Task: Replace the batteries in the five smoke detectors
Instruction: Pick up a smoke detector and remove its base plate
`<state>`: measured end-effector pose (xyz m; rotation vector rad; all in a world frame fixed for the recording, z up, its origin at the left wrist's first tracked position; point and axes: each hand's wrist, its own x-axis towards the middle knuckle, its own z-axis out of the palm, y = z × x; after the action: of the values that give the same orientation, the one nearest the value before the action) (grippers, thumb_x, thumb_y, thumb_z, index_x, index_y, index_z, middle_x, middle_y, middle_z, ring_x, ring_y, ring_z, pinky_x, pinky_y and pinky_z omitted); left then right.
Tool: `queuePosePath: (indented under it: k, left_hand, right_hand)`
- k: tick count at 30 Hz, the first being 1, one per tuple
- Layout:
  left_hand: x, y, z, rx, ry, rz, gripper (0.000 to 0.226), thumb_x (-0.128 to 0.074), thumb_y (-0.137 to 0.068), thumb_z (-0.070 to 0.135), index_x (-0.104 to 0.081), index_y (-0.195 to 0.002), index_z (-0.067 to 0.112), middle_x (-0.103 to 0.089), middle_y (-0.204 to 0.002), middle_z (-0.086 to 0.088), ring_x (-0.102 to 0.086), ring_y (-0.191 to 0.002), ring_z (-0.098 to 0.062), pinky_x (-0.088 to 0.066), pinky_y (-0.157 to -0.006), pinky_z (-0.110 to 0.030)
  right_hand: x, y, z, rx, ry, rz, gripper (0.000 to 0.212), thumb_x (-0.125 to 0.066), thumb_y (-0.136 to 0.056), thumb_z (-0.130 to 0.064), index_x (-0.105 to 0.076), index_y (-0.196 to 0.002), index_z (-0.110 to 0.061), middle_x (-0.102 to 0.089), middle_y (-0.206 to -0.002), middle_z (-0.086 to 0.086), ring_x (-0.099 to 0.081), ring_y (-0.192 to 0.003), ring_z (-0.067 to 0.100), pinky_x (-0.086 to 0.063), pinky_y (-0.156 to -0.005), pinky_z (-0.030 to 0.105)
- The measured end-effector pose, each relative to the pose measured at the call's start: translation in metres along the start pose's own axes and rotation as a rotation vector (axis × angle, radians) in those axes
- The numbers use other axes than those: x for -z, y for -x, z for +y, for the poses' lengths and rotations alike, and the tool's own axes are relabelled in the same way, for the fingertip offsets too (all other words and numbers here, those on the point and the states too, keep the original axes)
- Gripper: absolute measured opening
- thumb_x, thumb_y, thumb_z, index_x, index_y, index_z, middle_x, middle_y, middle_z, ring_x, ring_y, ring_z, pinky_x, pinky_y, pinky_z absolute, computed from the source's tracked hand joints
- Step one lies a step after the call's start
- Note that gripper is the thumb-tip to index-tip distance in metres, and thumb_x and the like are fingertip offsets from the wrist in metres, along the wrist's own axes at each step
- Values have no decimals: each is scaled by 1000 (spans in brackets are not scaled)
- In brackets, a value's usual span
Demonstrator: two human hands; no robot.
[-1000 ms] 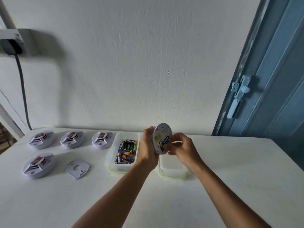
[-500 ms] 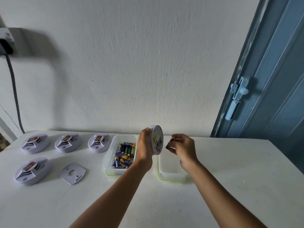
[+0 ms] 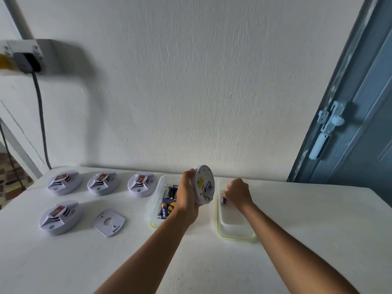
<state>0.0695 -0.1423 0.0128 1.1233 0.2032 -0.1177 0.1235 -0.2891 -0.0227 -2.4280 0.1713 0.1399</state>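
My left hand grips a white round smoke detector on edge, its open back turned right. My right hand is lowered into the far end of a clear tray with a green rim and pinches a blue battery. A second clear tray left of my left hand holds several batteries. Three detectors stand in a back row, another detector sits in front, and a loose backplate lies beside it.
Everything stands on a white table against a white wall. A blue door with a pale latch is at the right. A wall socket with a black plug and cable hangs at the upper left.
My right hand pulled a battery out of the detector and carried it right and down into the right tray. My left hand kept the detector held up.
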Motion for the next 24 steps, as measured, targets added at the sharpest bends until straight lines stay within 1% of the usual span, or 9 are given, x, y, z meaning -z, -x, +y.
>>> queuePosePath:
  k: [2,4,5,7,9,12,18,21,24]
  left_hand:
    - [1,0,0,3,9,6,35,-35,-96,40,-63,-108,24,-60,-119,-17,-55,-112,-35,-46,-96,-52]
    - [3,0,-1,11,26,4,35,-35,-96,41,-64,-108,24,-60,-119,-17,-55,-113,-36,-46,-96,-53]
    - [3,0,-1,18,40,-1,35,-35,-96,41,-64,-108,24,-60,-118,-17,-55,-113,-36,-46,-96,-53]
    - [2,0,0,31,64,-12,38,-34,-96,41,-64,-109,20,-62,-116,-17,-57,-111,-34,-46,-95,-52]
    - [1,-1,0,44,83,-27,43,-34,-96,42,-65,-109,15,-64,-111,-17,-59,-105,-32,-48,-92,-48]
    - [-2,-1,1,76,131,-25,49,-35,-93,44,-66,-107,9,-66,-104,-17,-60,-98,-30,-49,-85,-43]
    - [-7,3,2,115,130,-10,49,-36,-93,45,-67,-96,8,-66,-93,-15,-61,-91,-27,-47,-85,-42]
    - [-11,3,3,130,131,11,46,-39,-91,45,-67,-94,8,-64,-91,-15,-60,-89,-27,-46,-82,-41]
    - [-12,1,5,148,172,20,49,-39,-91,47,-65,-102,7,-66,-92,-15,-62,-91,-28,-50,-81,-42]
  right_hand:
    - [7,10,-4,32,22,-16,3,-34,-58,-21,-35,-60,-18,-38,-66,1,-40,-65,22,-25,-47,16]
    - [11,16,-5,68,-100,53,18,-40,-71,-10,-36,-56,-18,-37,-62,-3,-40,-72,20,-21,-46,17]
    - [13,20,-6,98,-197,115,24,-46,-78,-2,-48,-59,-16,-48,-66,-4,-45,-74,18,-28,-50,15]
    - [17,36,-14,267,-342,211,14,-62,-84,-3,-71,-89,-11,-66,-86,-5,-60,-83,9,-42,-63,8]
    - [18,55,-24,429,-424,152,18,-70,-81,-6,-72,-98,-12,-69,-95,-8,-63,-92,2,-51,-72,10]
    - [12,66,-26,588,-315,132,24,-71,-75,-5,-72,-99,-13,-70,-99,-4,-64,-93,9,-56,-78,23]
    - [7,65,-22,633,-221,184,17,-70,-77,-15,-73,-94,-12,-73,-86,0,-67,-78,13,-57,-70,34]
    - [6,70,-24,640,-190,250,12,-65,-80,-15,-72,-88,-10,-71,-75,4,-65,-65,16,-54,-59,33]
    - [5,73,-22,724,-206,329,13,-65,-83,-8,-74,-93,-5,-74,-83,10,-67,-68,17,-54,-60,26]
